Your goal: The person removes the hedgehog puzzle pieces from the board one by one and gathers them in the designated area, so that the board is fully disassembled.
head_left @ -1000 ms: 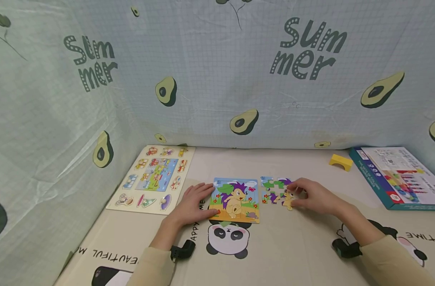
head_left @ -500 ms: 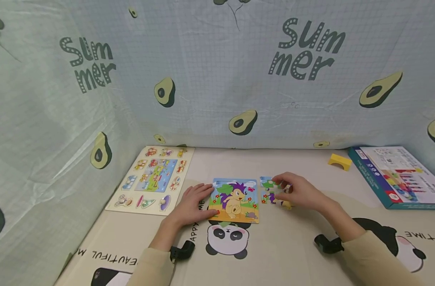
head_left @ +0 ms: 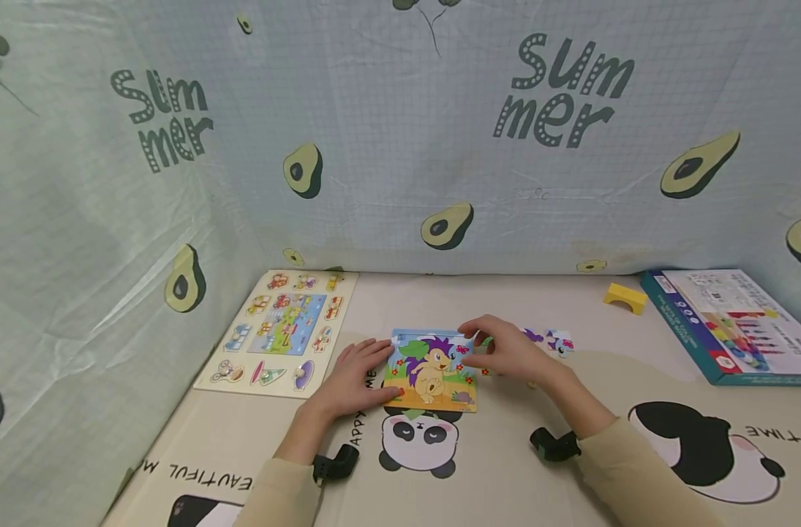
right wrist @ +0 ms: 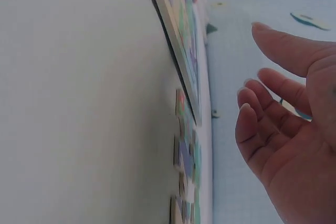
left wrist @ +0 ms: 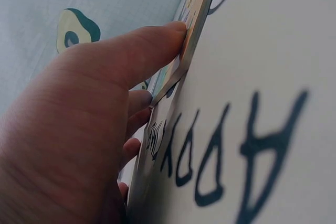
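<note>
Nearest the camera, two cream sleeves [head_left: 281, 490] reach forward over a mat [head_left: 505, 468] printed with pandas [head_left: 418, 438].

The left hand [head_left: 350, 377] lies at the left edge of the hedgehog puzzle [head_left: 433, 366]. Its fingers are straight and rest flat on the mat beside the board. In the left wrist view the thumb [left wrist: 142, 56] presses against the board's edge [left wrist: 195, 17]; nothing is gripped.

The puzzle lies flat on the mat between the two hands, just beyond the panda's head.

The right hand [head_left: 505, 351] hovers over the puzzle's right edge, its fingers reaching the top right corner. In the right wrist view the palm [right wrist: 294, 145] is open, fingers [right wrist: 252, 129] loosely spread and holding nothing, close to the board [right wrist: 178, 40] but apart from it. Loose pieces [right wrist: 184, 171] lie in a row just beside the board's edge there. From the head view most of these sit hidden under the hand.

Just right of the right hand, two more pieces [head_left: 548, 339] lie on the mat.

Farther left, a peg puzzle [head_left: 283, 329] lies near the cloth wall. Far right, a blue box [head_left: 736, 326] lies flat, with a yellow block [head_left: 625, 297] near its far corner. Behind everything hangs a curtain [head_left: 400, 146] printed with avocados.
</note>
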The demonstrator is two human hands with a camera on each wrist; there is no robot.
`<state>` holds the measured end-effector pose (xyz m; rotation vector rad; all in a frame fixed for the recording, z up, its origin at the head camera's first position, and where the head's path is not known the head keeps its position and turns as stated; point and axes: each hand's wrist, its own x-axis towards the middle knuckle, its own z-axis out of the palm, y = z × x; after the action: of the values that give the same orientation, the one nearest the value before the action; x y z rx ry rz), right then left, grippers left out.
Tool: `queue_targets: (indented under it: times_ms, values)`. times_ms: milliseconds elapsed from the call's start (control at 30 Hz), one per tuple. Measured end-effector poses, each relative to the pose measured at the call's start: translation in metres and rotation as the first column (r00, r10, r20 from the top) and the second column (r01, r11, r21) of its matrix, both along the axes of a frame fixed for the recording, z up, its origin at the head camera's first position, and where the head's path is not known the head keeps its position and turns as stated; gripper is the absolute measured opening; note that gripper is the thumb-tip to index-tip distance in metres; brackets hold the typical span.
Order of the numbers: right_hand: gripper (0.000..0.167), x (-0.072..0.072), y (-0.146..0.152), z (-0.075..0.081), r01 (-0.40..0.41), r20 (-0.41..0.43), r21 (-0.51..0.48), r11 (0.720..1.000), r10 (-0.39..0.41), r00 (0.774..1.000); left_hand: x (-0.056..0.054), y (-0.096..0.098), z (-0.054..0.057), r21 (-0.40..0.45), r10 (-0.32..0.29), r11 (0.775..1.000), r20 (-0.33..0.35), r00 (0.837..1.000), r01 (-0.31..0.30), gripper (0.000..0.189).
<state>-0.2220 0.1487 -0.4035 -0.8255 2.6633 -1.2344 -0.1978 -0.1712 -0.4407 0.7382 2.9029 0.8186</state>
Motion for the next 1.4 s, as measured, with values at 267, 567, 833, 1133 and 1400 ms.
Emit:
queue_targets:
  times_ms: [267,567,833,1133,1400]
  values:
    - [0.048,-0.001,-0.018,-0.008,0.006,0.019,0.044,0.999,-0.007,1.0,0.0,0.001,0.0,-0.006,-0.005,1.0,0.001,1.0,0.005,0.082]
    - [0.048,-0.001,-0.026,-0.014,0.031,0.05,0.156,0.987,-0.04,0.998,0.0,0.001,0.0,0.003,-0.01,1.0,-0.011,1.0,0.01,0.081]
    - [0.049,0.001,-0.029,-0.017,0.025,0.041,0.218,0.976,-0.034,0.999,0.0,0.0,0.001,0.007,-0.011,1.0,-0.014,1.0,0.012,0.081]
    - [0.046,0.005,-0.035,-0.013,0.061,0.054,0.274,0.96,-0.079,0.995,-0.001,0.0,0.0,-0.001,-0.011,1.0,-0.016,1.0,0.011,0.081]
    - [0.047,0.007,-0.037,-0.014,0.076,0.052,0.281,0.957,-0.094,0.994,0.0,0.001,0.002,0.009,-0.008,1.0,0.0,1.0,0.008,0.082]
